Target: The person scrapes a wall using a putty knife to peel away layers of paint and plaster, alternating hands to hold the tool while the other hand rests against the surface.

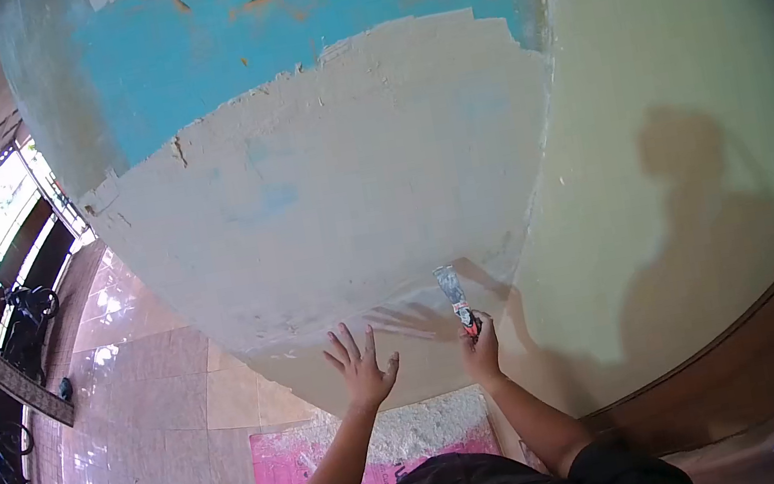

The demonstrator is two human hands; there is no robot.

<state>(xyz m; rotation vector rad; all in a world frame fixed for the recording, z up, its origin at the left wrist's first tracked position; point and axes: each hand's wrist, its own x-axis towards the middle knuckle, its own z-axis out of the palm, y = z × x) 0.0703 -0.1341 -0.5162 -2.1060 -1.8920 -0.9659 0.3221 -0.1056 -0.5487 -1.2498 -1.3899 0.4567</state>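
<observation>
My right hand [481, 351] is wrapped round the red and black handle of a putty knife [452, 290], its smeared metal blade pointing up in front of the wall. To its left, my left hand [363, 372] holds nothing, its fingers spread and raised close to the wall's lower part. The wall [331, 210] carries a broad coat of off-white filler with faint blue patches showing through. Above the ragged upper edge of that coat is blue paint [216, 56] with orange-brown scuffs.
Below my hands a pink sheet [277, 472] lies on the floor, strewn with white crumbs. A pale green wall [680, 43] adjoins on the right, above a brown panel [746, 337]. Tiled floor [149, 401] stretches left towards a parked motorbike [30, 319] and a bicycle [11, 474].
</observation>
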